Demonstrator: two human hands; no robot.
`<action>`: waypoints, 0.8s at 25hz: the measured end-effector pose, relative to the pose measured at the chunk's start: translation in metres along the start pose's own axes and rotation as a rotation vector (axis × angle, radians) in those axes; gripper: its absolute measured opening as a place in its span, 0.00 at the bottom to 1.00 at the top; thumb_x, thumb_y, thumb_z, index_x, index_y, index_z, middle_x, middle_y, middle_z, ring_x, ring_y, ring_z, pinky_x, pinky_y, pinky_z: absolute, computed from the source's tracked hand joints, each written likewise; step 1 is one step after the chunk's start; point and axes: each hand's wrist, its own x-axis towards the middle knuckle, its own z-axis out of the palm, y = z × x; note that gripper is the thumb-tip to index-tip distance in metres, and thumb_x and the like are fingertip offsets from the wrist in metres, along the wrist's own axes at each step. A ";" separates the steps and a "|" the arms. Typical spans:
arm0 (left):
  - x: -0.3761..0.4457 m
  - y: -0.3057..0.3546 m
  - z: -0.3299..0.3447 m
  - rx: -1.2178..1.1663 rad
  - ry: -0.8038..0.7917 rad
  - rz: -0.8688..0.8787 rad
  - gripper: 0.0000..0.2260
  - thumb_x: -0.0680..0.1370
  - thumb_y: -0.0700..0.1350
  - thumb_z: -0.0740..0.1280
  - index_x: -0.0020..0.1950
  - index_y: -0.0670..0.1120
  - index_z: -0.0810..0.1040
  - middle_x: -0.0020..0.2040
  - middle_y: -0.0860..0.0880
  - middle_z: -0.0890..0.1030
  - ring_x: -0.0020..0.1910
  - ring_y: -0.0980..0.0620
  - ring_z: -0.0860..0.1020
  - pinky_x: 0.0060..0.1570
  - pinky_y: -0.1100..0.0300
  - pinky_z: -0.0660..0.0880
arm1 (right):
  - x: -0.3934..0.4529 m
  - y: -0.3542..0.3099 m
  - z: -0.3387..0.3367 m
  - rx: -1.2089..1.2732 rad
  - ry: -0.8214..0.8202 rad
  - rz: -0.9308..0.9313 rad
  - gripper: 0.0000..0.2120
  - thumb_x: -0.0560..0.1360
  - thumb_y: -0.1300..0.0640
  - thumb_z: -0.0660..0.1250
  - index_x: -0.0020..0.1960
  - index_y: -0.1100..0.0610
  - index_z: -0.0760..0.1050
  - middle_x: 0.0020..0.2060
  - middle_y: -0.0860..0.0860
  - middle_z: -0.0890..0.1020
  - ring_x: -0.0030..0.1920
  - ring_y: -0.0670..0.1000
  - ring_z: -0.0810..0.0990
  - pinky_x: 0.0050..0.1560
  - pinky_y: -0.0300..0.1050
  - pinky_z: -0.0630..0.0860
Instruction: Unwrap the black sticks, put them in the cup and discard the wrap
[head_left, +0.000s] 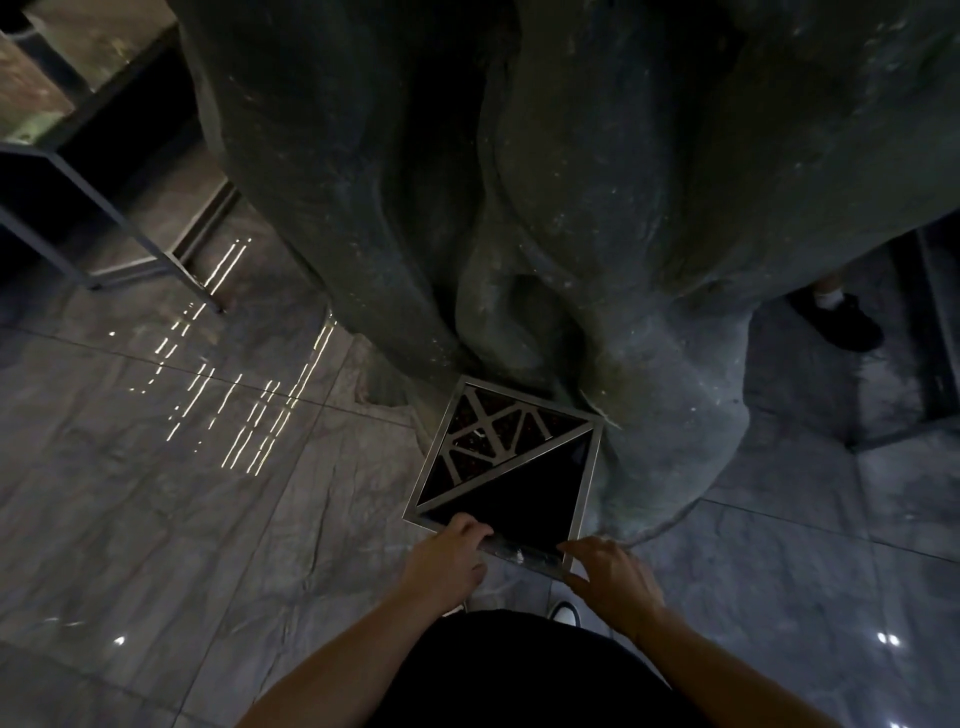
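Note:
A square metal-framed bin (589, 486) stands on the floor against a rough stone column. Its far half is a metal lattice over dark filling, and its near half is a black opening (524, 501). My left hand (449, 564) rests at the bin's near rim with its fingers curled over the edge. My right hand (608, 577) is at the rim's near corner, fingers apart and pointing left. A pale glossy strip (519, 555) runs along the rim between my hands; I cannot tell whether it is wrap or the rim itself. No black sticks or cup are in view.
The wide stone column (519, 208) fills the upper middle. A metal-framed stand (130, 228) is at the upper left on the glossy tiled floor (182, 493). Another person's dark shoe (836, 319) shows at the right. My own shoe tip (565, 612) is just behind the bin.

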 end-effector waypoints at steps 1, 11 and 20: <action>-0.001 -0.001 0.000 -0.019 0.004 -0.008 0.25 0.73 0.50 0.66 0.70 0.56 0.67 0.71 0.55 0.65 0.60 0.48 0.78 0.55 0.55 0.75 | 0.000 0.000 -0.002 -0.012 -0.016 -0.008 0.20 0.77 0.48 0.62 0.69 0.46 0.70 0.67 0.46 0.76 0.65 0.48 0.74 0.61 0.45 0.74; -0.045 -0.014 0.001 -0.223 0.179 -0.213 0.37 0.72 0.45 0.70 0.76 0.57 0.55 0.78 0.51 0.55 0.58 0.46 0.80 0.54 0.51 0.78 | 0.005 -0.005 -0.011 -0.121 -0.101 -0.129 0.24 0.75 0.44 0.63 0.70 0.45 0.67 0.66 0.47 0.75 0.64 0.49 0.74 0.61 0.47 0.74; -0.104 0.005 0.054 -0.354 0.305 -0.477 0.27 0.75 0.53 0.67 0.73 0.53 0.65 0.72 0.50 0.68 0.61 0.47 0.76 0.57 0.53 0.75 | 0.000 0.010 -0.007 -0.297 -0.183 -0.347 0.19 0.75 0.41 0.57 0.59 0.48 0.74 0.57 0.48 0.79 0.58 0.51 0.77 0.56 0.46 0.73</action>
